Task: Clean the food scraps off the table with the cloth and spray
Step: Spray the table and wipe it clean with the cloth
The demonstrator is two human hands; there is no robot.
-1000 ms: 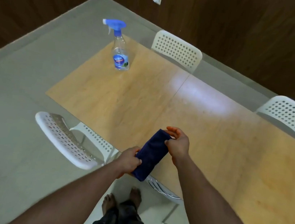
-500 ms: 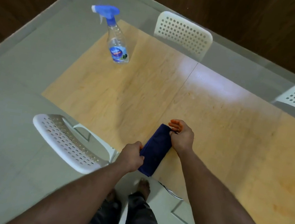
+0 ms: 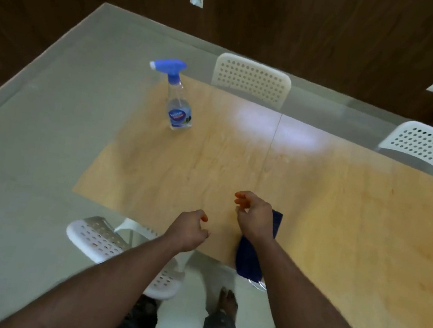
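The left hand (image 3: pixel 188 231) hangs over the near edge of the bench (image 3: pixel 315 205) with its fingers (image 3: pixel 203 217) loosely curled toward the palm; they hold nothing and touch nothing that can be seen. The right hand (image 3: pixel 254 215) hovers just beyond it, over the wood, with its fingers (image 3: pixel 241 198) bent and slightly spread, the tips pointing left and apart from one another. The dark blue cloth (image 3: pixel 252 258) lies folded at the near edge of the bench, directly under the right wrist and forearm, one end showing past the hand on its far side and the other end hanging a little over the edge. Whether the heel of the right hand touches the cloth cannot be told, because the wrist covers that spot; the fingers themselves are clear of it. The spray bottle (image 3: pixel 177 102), clear with a blue trigger head and a blue label, stands upright near the far left corner of the bench, well apart from both hands and the cloth. The light wood surface shows faint orange smears and a bright patch of reflected light toward the far side. White perforated chairs (image 3: pixel 250 81) stand round the bench, two at the far side and one at the near left below the left forearm. The person's bare foot (image 3: pixel 228 301) stands on the pale floor beneath.
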